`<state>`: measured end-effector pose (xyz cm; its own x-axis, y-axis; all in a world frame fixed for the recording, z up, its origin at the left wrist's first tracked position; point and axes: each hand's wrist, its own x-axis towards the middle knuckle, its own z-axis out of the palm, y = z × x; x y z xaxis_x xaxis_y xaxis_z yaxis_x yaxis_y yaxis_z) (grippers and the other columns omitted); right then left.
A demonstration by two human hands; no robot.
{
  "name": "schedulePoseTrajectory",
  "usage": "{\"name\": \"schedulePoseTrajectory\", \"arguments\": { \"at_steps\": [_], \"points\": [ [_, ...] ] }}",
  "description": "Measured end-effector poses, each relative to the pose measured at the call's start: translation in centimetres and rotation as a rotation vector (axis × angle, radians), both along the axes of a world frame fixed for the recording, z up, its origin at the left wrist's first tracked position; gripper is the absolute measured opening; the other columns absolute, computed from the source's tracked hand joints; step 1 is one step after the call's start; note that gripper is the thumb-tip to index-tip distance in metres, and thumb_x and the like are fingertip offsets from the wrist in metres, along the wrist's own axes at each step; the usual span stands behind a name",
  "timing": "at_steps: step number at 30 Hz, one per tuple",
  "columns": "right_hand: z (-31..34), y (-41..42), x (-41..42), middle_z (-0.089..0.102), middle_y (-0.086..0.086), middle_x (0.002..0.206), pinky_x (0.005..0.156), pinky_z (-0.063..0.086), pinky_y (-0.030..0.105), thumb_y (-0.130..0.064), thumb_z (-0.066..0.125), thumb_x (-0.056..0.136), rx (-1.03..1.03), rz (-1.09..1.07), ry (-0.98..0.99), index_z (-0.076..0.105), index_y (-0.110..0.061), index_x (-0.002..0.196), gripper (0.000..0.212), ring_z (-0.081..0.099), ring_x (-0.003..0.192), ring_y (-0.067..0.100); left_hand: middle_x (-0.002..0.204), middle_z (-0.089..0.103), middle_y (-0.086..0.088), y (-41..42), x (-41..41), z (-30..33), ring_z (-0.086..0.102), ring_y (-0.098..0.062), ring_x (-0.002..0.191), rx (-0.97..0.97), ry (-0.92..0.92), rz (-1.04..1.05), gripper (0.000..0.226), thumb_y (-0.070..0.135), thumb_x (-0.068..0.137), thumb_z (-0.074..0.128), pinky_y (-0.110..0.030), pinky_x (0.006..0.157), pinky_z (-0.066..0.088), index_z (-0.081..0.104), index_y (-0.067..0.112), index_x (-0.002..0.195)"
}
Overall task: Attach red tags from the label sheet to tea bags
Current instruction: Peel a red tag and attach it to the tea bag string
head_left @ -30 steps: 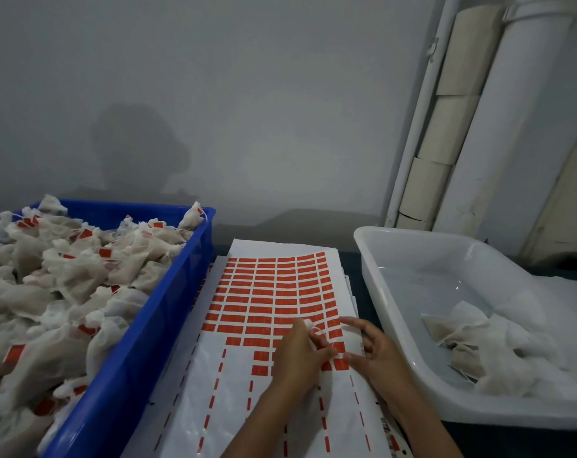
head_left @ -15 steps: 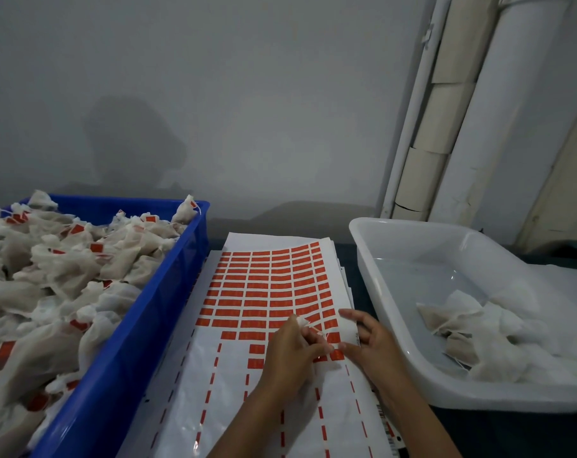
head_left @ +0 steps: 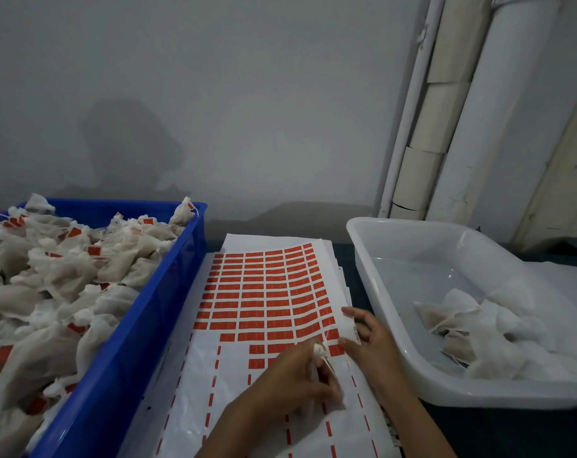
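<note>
A white label sheet (head_left: 264, 292) with rows of red tags lies between two bins. My left hand (head_left: 293, 378) rests on the sheet's lower part and grips a small white tea bag (head_left: 319, 350), whose top and string poke out between the fingers. My right hand (head_left: 373, 348) lies at the sheet's right edge, fingers spread, thumb tip by a red tag (head_left: 336, 349) in the lowest rows. The sheet's edge curls up under its fingers.
A blue crate (head_left: 138, 325) on the left is heaped with tagged tea bags. A white tub (head_left: 396, 312) on the right holds a few untagged tea bags (head_left: 478, 332). Behind are a grey wall and white pipes (head_left: 478, 127).
The view has tilted, so everything sits lower in frame. My left hand has slid slightly down the sheet with the tea bag. My right hand stays at the sheet's right edge.
</note>
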<state>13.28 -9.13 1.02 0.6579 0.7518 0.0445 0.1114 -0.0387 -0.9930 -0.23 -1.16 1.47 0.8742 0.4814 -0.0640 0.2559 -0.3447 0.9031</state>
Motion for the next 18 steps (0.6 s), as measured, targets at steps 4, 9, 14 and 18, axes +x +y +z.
{"name": "schedulePoseTrajectory", "arguments": {
  "at_steps": [4, 9, 14, 18],
  "points": [
    [0.6, -0.4, -0.1, 0.06, -0.005, 0.108, 0.053, 0.053, 0.014, -0.014, 0.06, 0.086, -0.032, 0.035, 0.002, 0.043, -0.028, 0.119, 0.04, 0.066, 0.083, 0.007, 0.091, 0.051, 0.031, 0.2, -0.5, 0.3, 0.057, -0.004, 0.092, -0.004, -0.007, 0.007, 0.034, 0.041, 0.075, 0.071, -0.007, 0.064, 0.047, 0.044, 0.037, 0.095],
    [0.9, -1.8, 0.2, 0.062, -0.005, 0.111, 0.059, 0.053, 0.014, -0.01, 0.06, 0.085, -0.082, 0.176, -0.02, 0.042, -0.032, 0.121, 0.046, 0.067, 0.086, 0.004, 0.101, 0.052, 0.035, 0.5, -1.1, 0.3, 0.057, 0.003, 0.091, -0.209, -0.123, 0.134, 0.02, 0.048, 0.086, 0.052, -0.008, 0.064, 0.047, 0.047, 0.036, 0.101],
    [0.7, -2.4, 0.2, 0.063, -0.003, 0.111, 0.06, 0.054, 0.019, -0.005, 0.062, 0.083, -0.061, 0.194, 0.03, 0.046, -0.031, 0.119, 0.047, 0.068, 0.088, 0.008, 0.096, 0.054, 0.032, 0.6, -0.3, 0.2, 0.057, 0.002, 0.086, -0.18, -0.147, 0.237, 0.019, 0.038, 0.084, 0.062, -0.006, 0.057, 0.045, 0.049, 0.032, 0.096],
    [0.8, -2.2, 0.1, 0.065, -0.002, 0.108, 0.06, 0.055, 0.022, -0.005, 0.062, 0.082, -0.031, 0.175, 0.063, 0.047, -0.029, 0.118, 0.046, 0.069, 0.087, 0.011, 0.091, 0.058, 0.027, 0.7, 0.2, -0.1, 0.06, -0.001, 0.082, -0.165, -0.103, 0.259, 0.031, 0.022, 0.073, 0.076, -0.004, 0.049, 0.045, 0.052, 0.028, 0.091]
  ]
}}
